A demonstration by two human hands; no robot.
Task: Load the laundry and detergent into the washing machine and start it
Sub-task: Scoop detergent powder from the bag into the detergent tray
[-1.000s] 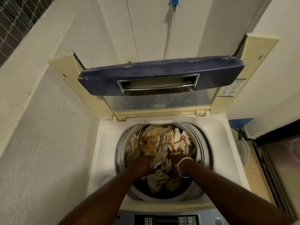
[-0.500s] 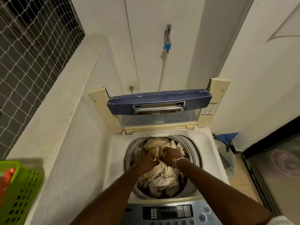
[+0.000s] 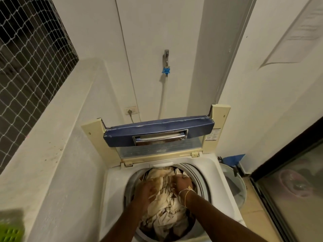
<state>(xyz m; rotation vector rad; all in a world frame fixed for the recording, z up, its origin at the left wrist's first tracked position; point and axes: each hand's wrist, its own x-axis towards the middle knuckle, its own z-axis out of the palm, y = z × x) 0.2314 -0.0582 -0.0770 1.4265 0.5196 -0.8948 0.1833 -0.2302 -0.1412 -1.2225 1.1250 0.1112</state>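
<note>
Looking down through the head camera, I see a cramped, white-walled corner. A netted window (image 3: 26, 67) sits high on the left above a pale ledge (image 3: 52, 137). On the back wall are a tap (image 3: 166, 56) with a white hose (image 3: 163, 95) and a wall socket (image 3: 130, 110) beside it, and a dark-framed glass door (image 3: 288, 189) stands on the right. A grey bucket (image 3: 234, 186) stands just beside the washing machine (image 3: 216, 172), and a green basket (image 3: 10, 231) pokes in at bottom left. The machine's blue lid (image 3: 157, 135) is folded upright. Both arms reach into the drum, where the laundry (image 3: 167, 206) sits heaped, beige and striped. The left hand (image 3: 146, 189), somewhat blurred, lies on the cloth with fingers spread, pressing. The right hand (image 3: 183, 183), bangles (image 3: 185, 193) at its wrist, has its fingers curled down into a fold of the laundry.
</note>
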